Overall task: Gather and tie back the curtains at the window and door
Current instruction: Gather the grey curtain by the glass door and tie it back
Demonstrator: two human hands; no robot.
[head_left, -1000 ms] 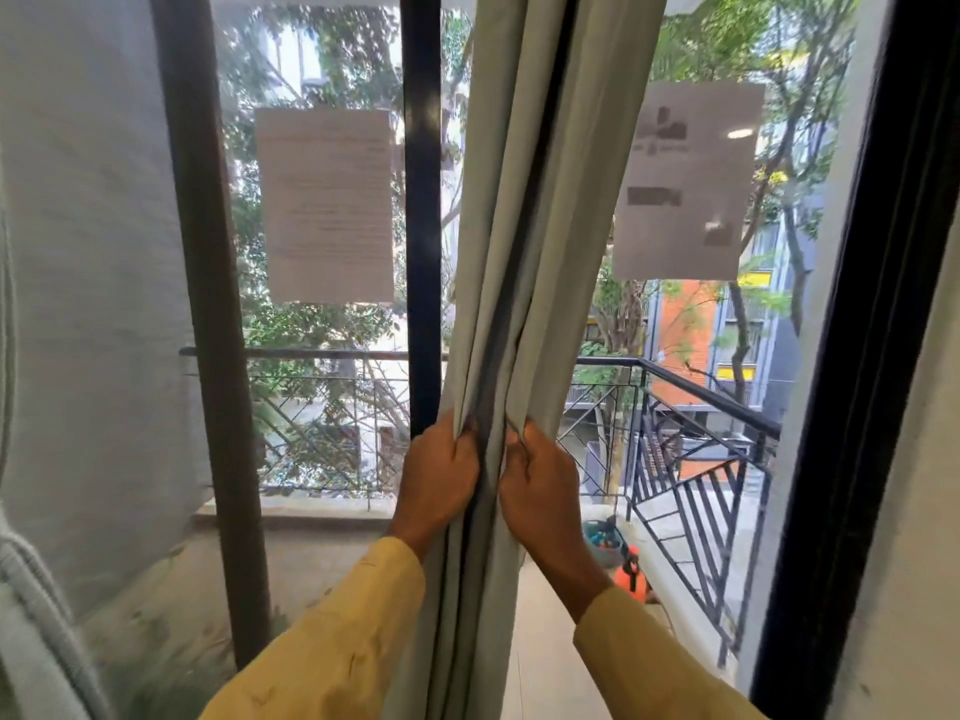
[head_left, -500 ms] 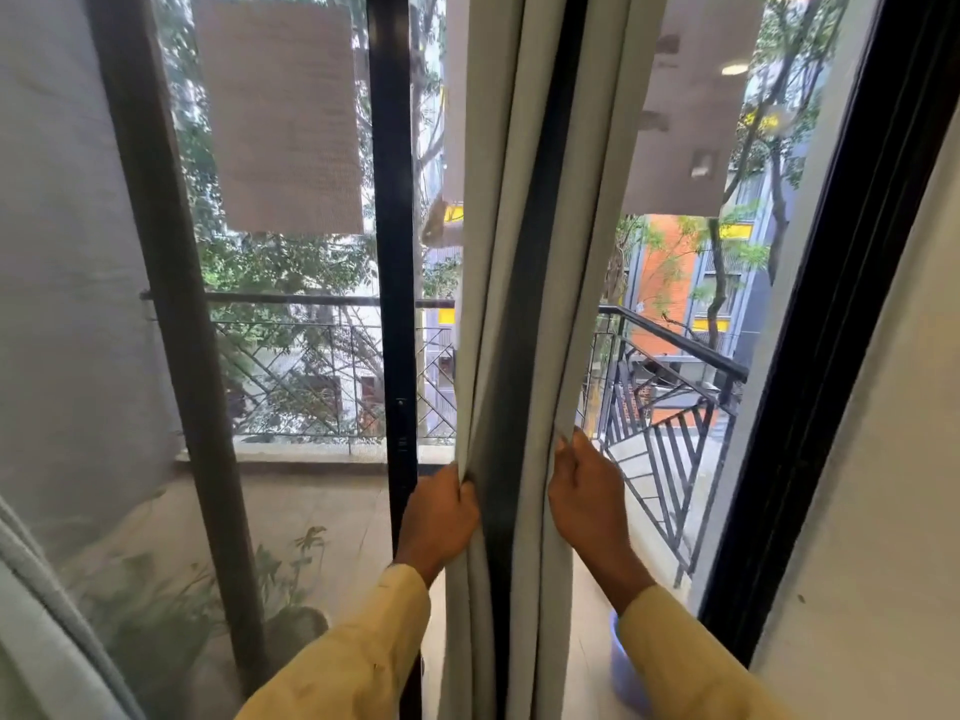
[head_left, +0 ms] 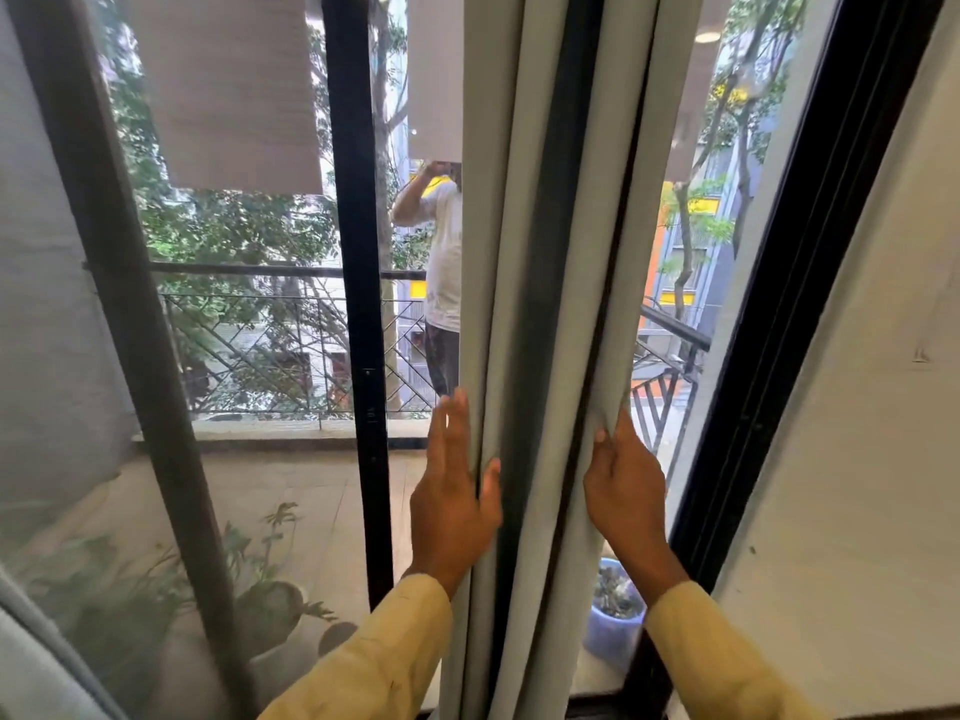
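Note:
A pale grey-green curtain [head_left: 524, 252] hangs in bunched vertical folds in front of the glass door, with dark gaps between the folds. My left hand [head_left: 454, 491] lies flat against the curtain's left edge, fingers straight and pointing up, thumb tucked into a fold. My right hand [head_left: 626, 491] pinches the right outer fold between thumb and fingers. Both arms wear yellow sleeves. A second, sheer grey curtain [head_left: 47, 304] hangs at the far left.
Black door frames [head_left: 358, 304] stand left of the curtain and a thick black frame [head_left: 779, 304] right of it, beside a white wall [head_left: 857, 407]. Papers [head_left: 234, 85] are stuck on the glass. Outside are a person [head_left: 441, 262], a railing, potted plants and a blue pot [head_left: 615, 621].
The view has tilted down and moved closer. My hands have spread apart on the curtain: the left opened flat on the left edge, the right shifted right while holding its fold.

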